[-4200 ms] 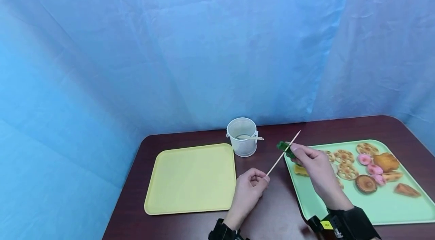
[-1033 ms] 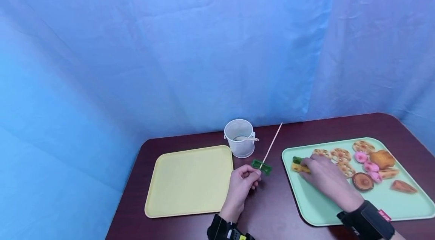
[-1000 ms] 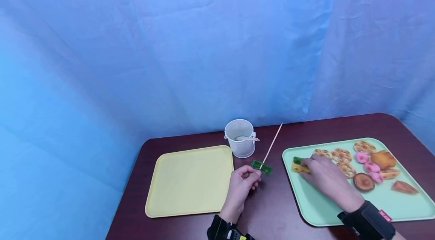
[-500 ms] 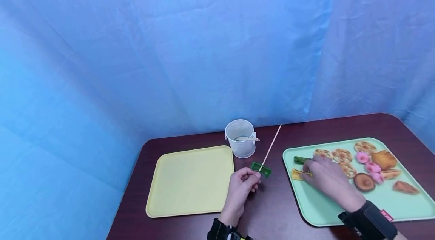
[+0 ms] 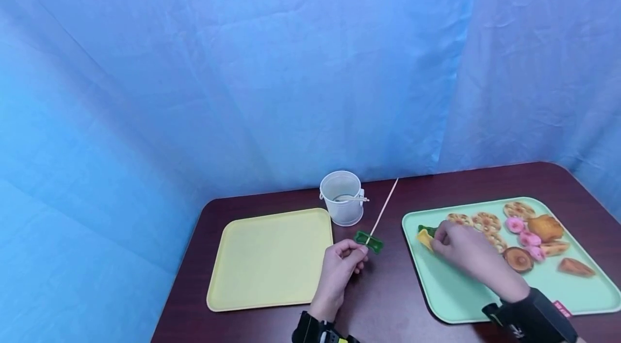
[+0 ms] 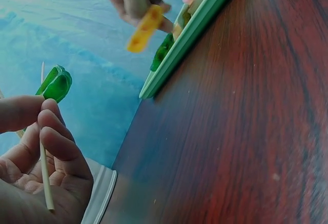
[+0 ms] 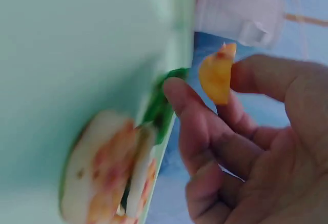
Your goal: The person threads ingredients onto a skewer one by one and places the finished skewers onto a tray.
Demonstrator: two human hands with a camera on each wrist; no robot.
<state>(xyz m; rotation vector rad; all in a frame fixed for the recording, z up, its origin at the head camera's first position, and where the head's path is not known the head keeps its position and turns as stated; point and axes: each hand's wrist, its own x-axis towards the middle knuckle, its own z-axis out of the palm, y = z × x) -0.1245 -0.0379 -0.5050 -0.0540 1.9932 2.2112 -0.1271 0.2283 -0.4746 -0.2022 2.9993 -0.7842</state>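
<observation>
My left hand [image 5: 338, 273] pinches a wooden skewer [image 5: 385, 205] near its lower end, between thumb and fingers. A green pepper piece [image 5: 375, 244] is threaded on the skewer just above the fingertips; the left wrist view shows the curved green pepper piece [image 6: 57, 85] close up. Over the green tray [image 5: 461, 294], my right hand [image 5: 473, 252] pinches a yellow pepper piece [image 5: 425, 240]. In the right wrist view the yellow pepper piece [image 7: 216, 75] sits between thumb and fingers, off the tray. Behind it another green pepper piece [image 7: 161, 108] lies by the tray's rim.
The green tray also bears several lotus root slices [image 5: 487, 221], a mushroom [image 5: 518, 260], pink round pieces [image 5: 515, 225], a golden-brown piece [image 5: 545, 227] and a brown wedge [image 5: 575, 267]. At left lies a yellow tray [image 5: 271, 262]. A white bucket [image 5: 343, 213] with skewers stands behind.
The green pepper piece went onto the skewer and down toward the left hand. My right hand moved to the green tray and has picked up the yellow pepper piece, tilting it.
</observation>
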